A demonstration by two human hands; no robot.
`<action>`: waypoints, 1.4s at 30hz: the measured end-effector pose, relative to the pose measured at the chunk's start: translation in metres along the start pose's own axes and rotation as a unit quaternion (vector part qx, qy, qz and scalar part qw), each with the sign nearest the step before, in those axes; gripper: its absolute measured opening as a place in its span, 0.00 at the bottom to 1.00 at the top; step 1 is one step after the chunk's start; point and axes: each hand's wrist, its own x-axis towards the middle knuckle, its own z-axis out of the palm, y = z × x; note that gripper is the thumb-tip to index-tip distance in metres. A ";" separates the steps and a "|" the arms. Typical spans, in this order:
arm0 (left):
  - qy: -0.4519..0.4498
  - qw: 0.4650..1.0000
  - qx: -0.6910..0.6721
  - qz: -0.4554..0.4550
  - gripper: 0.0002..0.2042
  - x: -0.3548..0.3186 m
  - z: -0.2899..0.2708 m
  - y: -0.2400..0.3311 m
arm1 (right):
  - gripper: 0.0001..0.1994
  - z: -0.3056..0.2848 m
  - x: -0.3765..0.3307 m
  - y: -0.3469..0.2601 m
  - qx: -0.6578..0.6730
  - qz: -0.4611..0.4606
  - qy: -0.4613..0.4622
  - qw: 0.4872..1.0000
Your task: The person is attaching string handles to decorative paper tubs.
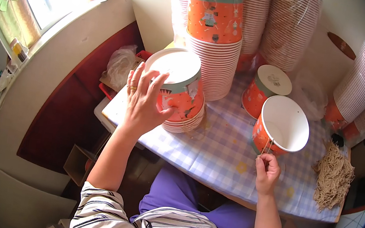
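My left hand (143, 103), fingers spread, touches the teal edge and orange side of an upside-down paper bucket (180, 97) on top of a short stack. At the right my right hand (268, 171) is closed, with thumb and forefinger pinching a thin cord (267, 147). That cord runs up to the side of an open orange paper bucket (289, 124), whose white inside faces up and toward me. Just behind it an upside-down bucket (275, 80) stands on the table. Whether the cord passes through the bucket's wall is hard to see.
A checked tablecloth (216, 139) covers the table. Behind my left hand rises a tall stack of buckets (213, 62), with plastic-wrapped stacks (291, 29) at the back. A bundle of beige cords (334, 177) lies at the right edge. Plastic bags (123, 64) sit at the left.
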 end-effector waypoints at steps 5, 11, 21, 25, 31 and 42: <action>0.001 0.998 0.062 -0.015 0.39 -0.006 -0.010 -0.002 | 0.03 0.000 -0.001 -0.002 -0.001 -0.008 -0.003 1.000; -0.011 0.999 0.040 -0.017 0.39 0.003 -0.010 -0.018 | 0.03 -0.001 -0.002 0.000 0.008 -0.004 -0.009 1.000; -0.007 0.999 0.026 -0.016 0.39 0.001 -0.008 -0.021 | 0.02 -0.001 -0.003 0.002 0.021 -0.001 -0.011 1.000; -0.013 1.000 0.008 -0.020 0.40 0.000 -0.005 -0.023 | 0.02 -0.001 -0.003 0.003 0.019 -0.001 -0.014 1.000; 0.035 0.999 -0.004 -0.032 0.39 -0.006 -0.007 -0.017 | 0.02 0.000 -0.003 0.005 0.023 -0.005 -0.008 1.000; -0.008 0.908 -0.397 0.131 0.14 -0.120 0.057 0.096 | 0.02 0.000 -0.003 0.005 0.026 -0.006 -0.021 0.999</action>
